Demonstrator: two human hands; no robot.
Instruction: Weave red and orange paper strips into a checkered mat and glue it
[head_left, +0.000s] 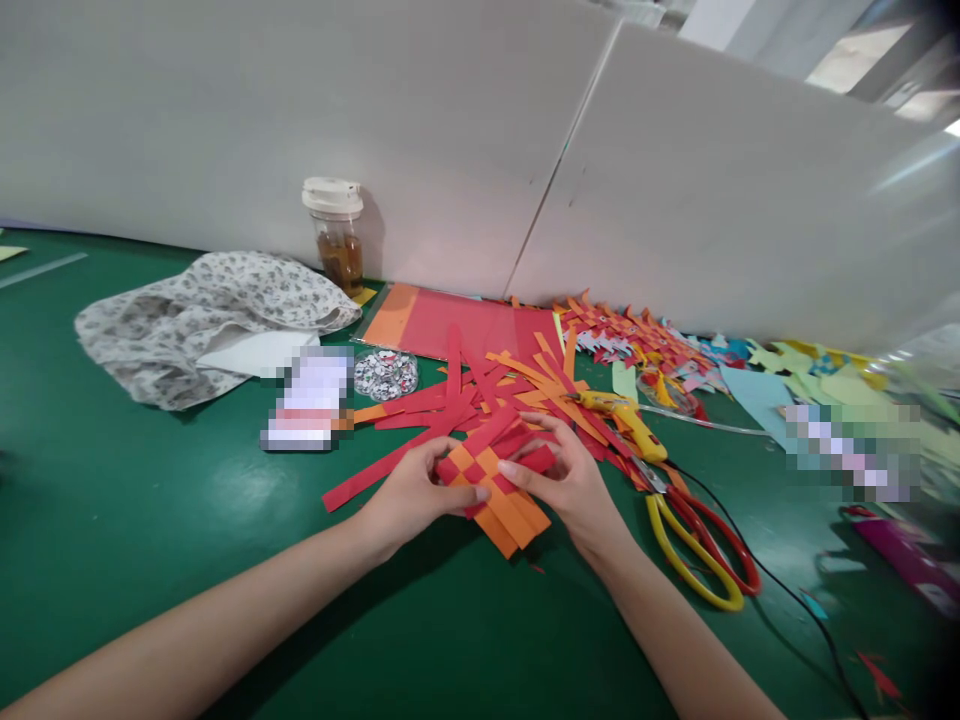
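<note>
Between my two hands is a woven piece of red and orange paper strips point(510, 512), checkered in the middle with loose strip ends sticking out. My left hand point(420, 480) pinches its left side, thumb on top and fingers behind. On the right side, my right hand point(566, 470) grips it with the thumb pressed on the checkered face and the fingers curled over the far edge. Just beyond lies a loose heap of red and orange paper strips point(427, 408). Scissors point(694, 545) with one yellow and one red handle lie right of my right hand.
A yellow glue gun point(626, 420) with a black cord lies by the strips. Further back are a lidded cup point(337, 235), patterned cloth point(165, 330), a phone point(307, 400), a packet of red and orange paper point(457, 320), googly eyes point(386, 375) and folded paper pieces point(637, 335).
</note>
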